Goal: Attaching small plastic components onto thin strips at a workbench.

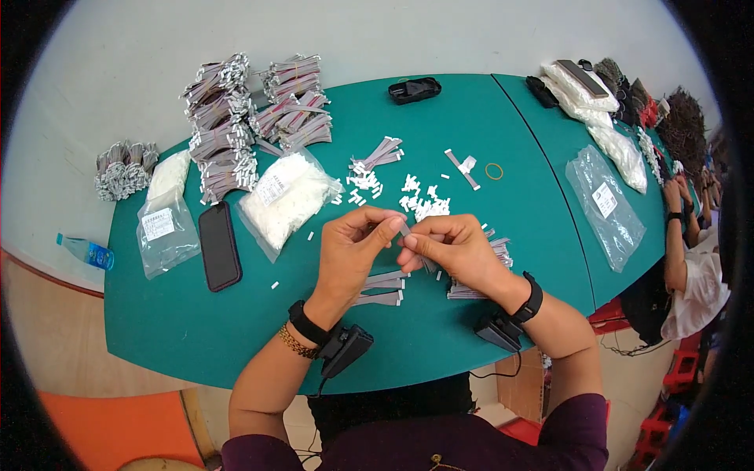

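White labels [159, 224] on clear bags [174, 257] are too small to read.

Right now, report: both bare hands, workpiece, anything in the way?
Left bare hand, right bare hand: both pinching a flat grey ribbon cable. Cable ends mostly hidden. Close by: small white plastic connectors heaped just beyond.

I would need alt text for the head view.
A person's left hand and right hand pinch a small gray strip above a green table. Beyond lie loose white pieces; leftward, a phone, plastic bags and bundled gray strips.
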